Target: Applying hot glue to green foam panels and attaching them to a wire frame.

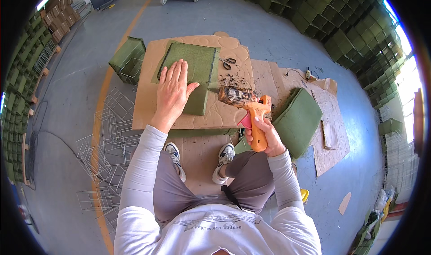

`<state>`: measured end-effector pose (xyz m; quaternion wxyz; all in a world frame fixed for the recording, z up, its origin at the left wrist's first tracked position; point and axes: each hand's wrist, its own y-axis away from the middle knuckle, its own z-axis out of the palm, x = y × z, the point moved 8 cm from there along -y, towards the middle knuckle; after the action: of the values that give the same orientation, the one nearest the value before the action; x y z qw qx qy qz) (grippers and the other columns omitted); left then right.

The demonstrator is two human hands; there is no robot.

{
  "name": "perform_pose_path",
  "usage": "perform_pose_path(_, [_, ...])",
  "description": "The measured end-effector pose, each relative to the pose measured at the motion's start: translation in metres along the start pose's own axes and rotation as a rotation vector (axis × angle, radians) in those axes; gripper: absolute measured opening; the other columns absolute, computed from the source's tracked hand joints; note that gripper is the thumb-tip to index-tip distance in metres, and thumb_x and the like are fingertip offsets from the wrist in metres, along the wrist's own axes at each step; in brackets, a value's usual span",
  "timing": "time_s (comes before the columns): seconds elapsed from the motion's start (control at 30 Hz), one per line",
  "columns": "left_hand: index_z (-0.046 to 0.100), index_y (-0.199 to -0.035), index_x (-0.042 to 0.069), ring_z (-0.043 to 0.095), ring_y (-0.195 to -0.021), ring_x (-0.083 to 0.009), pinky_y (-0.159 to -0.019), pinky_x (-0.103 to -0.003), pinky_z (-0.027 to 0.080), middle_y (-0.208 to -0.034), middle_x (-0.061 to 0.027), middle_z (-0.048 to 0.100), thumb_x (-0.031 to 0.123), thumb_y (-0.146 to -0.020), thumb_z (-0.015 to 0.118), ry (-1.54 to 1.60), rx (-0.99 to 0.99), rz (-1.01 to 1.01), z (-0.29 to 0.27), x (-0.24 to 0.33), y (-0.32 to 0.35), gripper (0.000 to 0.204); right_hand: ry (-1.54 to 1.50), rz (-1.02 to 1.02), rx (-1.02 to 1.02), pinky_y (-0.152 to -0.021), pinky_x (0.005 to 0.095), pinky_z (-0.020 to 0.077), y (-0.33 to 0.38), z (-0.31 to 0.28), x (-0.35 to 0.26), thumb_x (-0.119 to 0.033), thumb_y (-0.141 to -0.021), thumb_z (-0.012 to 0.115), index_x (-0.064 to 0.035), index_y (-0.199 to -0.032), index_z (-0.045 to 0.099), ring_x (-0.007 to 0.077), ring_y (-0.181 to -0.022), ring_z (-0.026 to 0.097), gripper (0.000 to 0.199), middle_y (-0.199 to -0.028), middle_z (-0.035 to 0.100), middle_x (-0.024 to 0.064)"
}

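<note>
left hand (173,91) presses flat, fingers spread, pinning the green felt box (191,73) to the cardboard (148,107); right hand (265,136) is clamped on the orange glue gun (251,113), nozzle seemingly at its edge.

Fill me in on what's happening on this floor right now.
A person sits on cardboard sheets on a concrete floor. Their left hand presses flat on a green felt-covered box. Their right hand grips an orange glue gun, its nozzle pointing at the box's right side. Scissors lie just beyond the box, a loose piece of green felt lies to the right, and bare wire frames are scattered to the left.
</note>
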<state>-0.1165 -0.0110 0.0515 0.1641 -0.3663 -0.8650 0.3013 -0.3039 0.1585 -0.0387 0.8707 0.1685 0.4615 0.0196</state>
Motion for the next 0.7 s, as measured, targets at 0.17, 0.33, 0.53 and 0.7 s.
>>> perform_pose_path(0.17, [0.044, -0.126, -0.004, 0.045, -0.120, -0.0289, -0.104, -0.044, 0.032, -0.128, -0.0180, 0.050, 0.033, -0.086, 0.058, -0.047, 0.061, -0.062, 0.004, 0.007, -0.006, 0.057, -0.136, -0.035, -0.075, -0.050, 0.0322, 0.0456, 0.004, 0.002, 0.006, -0.027, -0.090, 0.055, -0.0062, -0.098, 0.047, 0.0195, -0.057, 0.053, 0.024, -0.073, 0.053, 0.0100])
perform_pose_path(0.33, [0.051, -0.117, -0.006, 0.049, -0.116, -0.0301, -0.102, -0.042, 0.034, -0.123, -0.0208, 0.053, 0.036, -0.085, 0.057, -0.105, 0.111, -0.047, 0.008, 0.012, -0.007, 0.053, -0.096, -0.227, 0.108, -0.052, 0.0319, 0.0470, 0.004, 0.011, -0.008, -0.029, -0.091, 0.054, -0.0058, -0.099, 0.047, 0.0185, -0.058, 0.054, 0.026, -0.074, 0.054, 0.0089])
perform_pose_path(0.53, [0.061, -0.105, -0.002, 0.056, -0.108, -0.0264, -0.094, -0.035, 0.044, -0.115, -0.0161, 0.060, 0.026, -0.083, 0.062, 0.059, 0.138, -0.001, -0.008, 0.004, -0.009, 0.036, -0.188, -0.249, 0.147, -0.052, 0.0329, 0.0472, 0.006, 0.046, 0.034, -0.033, -0.090, 0.053, -0.0078, -0.098, 0.048, 0.0191, -0.059, 0.054, 0.027, -0.074, 0.054, 0.0078])
perform_pose_path(0.7, [0.063, -0.099, -0.001, 0.061, -0.098, -0.0248, -0.082, -0.032, 0.051, -0.106, -0.0142, 0.064, 0.024, -0.079, 0.067, -0.050, 0.215, -0.066, -0.007, 0.022, -0.018, 0.032, -0.294, -0.292, 0.183, -0.053, 0.0317, 0.0482, -0.002, 0.057, 0.048, -0.030, -0.092, 0.052, -0.0061, -0.095, 0.048, 0.0189, -0.060, 0.055, 0.025, -0.073, 0.055, 0.0076])
